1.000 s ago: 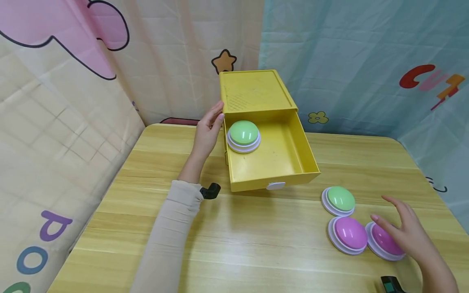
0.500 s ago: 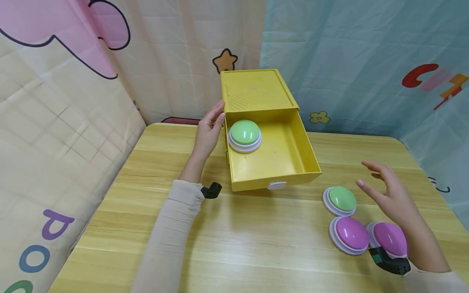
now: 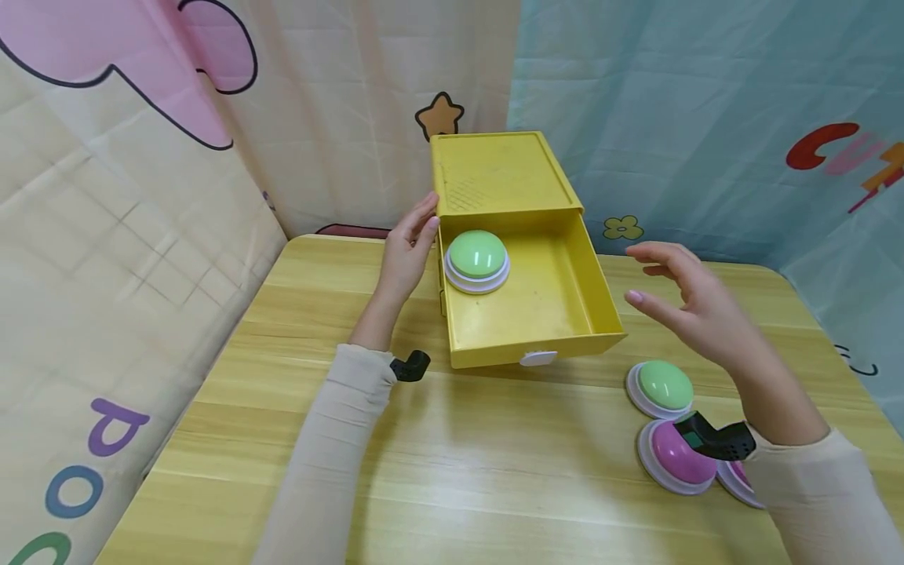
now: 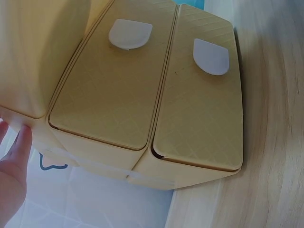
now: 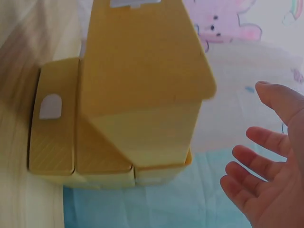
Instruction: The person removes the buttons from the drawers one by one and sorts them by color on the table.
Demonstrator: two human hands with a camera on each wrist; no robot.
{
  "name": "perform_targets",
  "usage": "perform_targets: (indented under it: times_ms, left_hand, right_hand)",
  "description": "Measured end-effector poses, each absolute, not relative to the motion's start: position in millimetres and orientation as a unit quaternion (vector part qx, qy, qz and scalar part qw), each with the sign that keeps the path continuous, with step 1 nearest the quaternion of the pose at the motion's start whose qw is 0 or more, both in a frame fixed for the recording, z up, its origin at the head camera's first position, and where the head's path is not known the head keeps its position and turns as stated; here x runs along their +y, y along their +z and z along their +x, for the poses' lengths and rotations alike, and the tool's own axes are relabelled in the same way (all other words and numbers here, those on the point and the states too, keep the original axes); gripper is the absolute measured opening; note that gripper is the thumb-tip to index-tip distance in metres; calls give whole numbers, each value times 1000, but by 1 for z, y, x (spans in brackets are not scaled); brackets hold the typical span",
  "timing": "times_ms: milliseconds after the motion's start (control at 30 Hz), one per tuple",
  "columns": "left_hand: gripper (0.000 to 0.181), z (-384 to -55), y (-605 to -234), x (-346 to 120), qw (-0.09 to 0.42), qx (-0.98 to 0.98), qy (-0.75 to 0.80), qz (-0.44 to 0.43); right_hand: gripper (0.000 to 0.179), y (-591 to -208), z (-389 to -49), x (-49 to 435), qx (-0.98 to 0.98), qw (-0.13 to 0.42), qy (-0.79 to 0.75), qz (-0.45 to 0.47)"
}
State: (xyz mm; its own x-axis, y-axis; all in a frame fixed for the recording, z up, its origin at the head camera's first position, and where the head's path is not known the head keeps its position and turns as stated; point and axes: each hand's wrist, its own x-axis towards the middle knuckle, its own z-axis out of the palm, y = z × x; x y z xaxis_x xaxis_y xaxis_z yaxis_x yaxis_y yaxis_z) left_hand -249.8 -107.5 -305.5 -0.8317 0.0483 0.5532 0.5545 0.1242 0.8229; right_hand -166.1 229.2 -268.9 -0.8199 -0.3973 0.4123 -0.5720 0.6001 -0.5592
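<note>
My left hand [image 3: 407, 253]: fingers extended, touching the yellow cabinet [image 3: 504, 173] at left;
My right hand [image 3: 688, 300]: spread wide, right of the pulled-out drawer [image 3: 540, 310];
Green dome [image 3: 478, 254] (white-rimmed): far left in the drawer;
Other domes [image 3: 666, 384]: near right, on the table [image 3: 508, 463].

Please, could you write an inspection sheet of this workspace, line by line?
Surface: wood-grain table.
Job's things: yellow unit, top drawer open, two lower drawers shut; one green dome inside, at left; on the table a second green dome, a pink dome, another pink dome partly hidden by the right sleeve.
Clutter: nothing seen.
Hands: left hand touches the unit's left side; right hand open, holding nothing.
Cables: nothing seen.
Surroundings: printed cloth behind.
</note>
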Motion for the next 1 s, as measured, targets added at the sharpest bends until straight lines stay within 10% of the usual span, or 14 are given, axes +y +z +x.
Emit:
perform_targets:
  times_ms: [1000]
  left_hand:
    - [37, -249, -306, -107, 192, -728, -629, -195]
  right_hand:
    - [72, -248, -253, 110, -857, -138, 292, 402]
